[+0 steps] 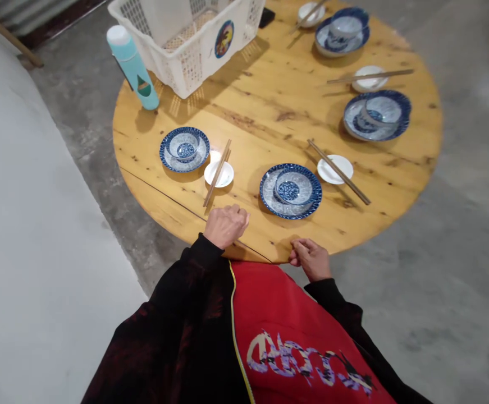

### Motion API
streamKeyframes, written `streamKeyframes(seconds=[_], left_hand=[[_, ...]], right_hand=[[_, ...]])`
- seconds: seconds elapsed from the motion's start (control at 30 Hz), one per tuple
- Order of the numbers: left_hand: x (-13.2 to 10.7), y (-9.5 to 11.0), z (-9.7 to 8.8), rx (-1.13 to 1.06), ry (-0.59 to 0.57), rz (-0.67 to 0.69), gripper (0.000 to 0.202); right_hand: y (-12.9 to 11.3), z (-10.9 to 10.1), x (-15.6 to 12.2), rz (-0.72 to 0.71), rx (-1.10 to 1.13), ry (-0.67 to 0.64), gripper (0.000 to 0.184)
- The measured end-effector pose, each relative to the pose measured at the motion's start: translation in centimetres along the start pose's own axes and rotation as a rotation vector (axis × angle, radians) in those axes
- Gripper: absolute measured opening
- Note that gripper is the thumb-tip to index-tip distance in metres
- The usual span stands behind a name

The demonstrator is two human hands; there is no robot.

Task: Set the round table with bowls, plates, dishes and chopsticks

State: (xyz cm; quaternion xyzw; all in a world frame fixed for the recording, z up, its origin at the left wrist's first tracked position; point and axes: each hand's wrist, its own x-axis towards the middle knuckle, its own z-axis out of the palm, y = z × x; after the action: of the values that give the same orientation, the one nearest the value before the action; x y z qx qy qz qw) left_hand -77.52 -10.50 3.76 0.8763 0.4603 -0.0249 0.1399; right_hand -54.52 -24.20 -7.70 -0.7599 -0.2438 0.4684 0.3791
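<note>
Lying close to the front edge of the table (269, 112), between and just beyond the hands: one near plate (266, 197), bearing a bowl (306, 186).

Left hand (226, 225): fingers curled into a loose fist; cannot tell whether anything small is inside. Position: beside the near end of the left chopsticks (218, 172).

Right hand (310, 259): fingers bent in, tips gathered, at the table's rim in front of the near plate; no object visible in them.

Flanking the near plate: on its left, a left dish (226, 178), white, with the left chopsticks across it; on its right, a right dish (345, 165), also white, under the right chopsticks (357, 192).

Left of the left dish: a second plate (163, 156) with bowl.

Farther right: a third plate (356, 130) with bowl, a white dish and chopsticks; beyond them, a like set.

Far left side: white crate (193, 70), tall turquoise flask (133, 67) upright beside it.

Condition of the near plate: round, dark blue patterned rim, paler middle partly covered by the bowl; bowl upright, pale-sided, blue motif at the bottom.
</note>
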Motion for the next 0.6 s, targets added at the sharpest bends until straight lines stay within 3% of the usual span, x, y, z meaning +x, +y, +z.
streamKeyframes(seconds=[0.13,0.4,0.6], left_hand=[[0.6,1.4,-0.3,0.067,-0.020,0.129,0.044],[0.9,1.5,-0.1,0.156,0.010,0.275,0.037],[1.3,1.7,0.2,0.164,-0.007,0.293,0.037]], right_hand=[[-0.3,0.0,-0.1,0.002,0.026,0.007,0.051],[-0.7,-0.1,-0.2,0.003,0.057,0.003,0.045],[-0.8,-0.1,0.0,0.021,0.095,0.008,0.044]])
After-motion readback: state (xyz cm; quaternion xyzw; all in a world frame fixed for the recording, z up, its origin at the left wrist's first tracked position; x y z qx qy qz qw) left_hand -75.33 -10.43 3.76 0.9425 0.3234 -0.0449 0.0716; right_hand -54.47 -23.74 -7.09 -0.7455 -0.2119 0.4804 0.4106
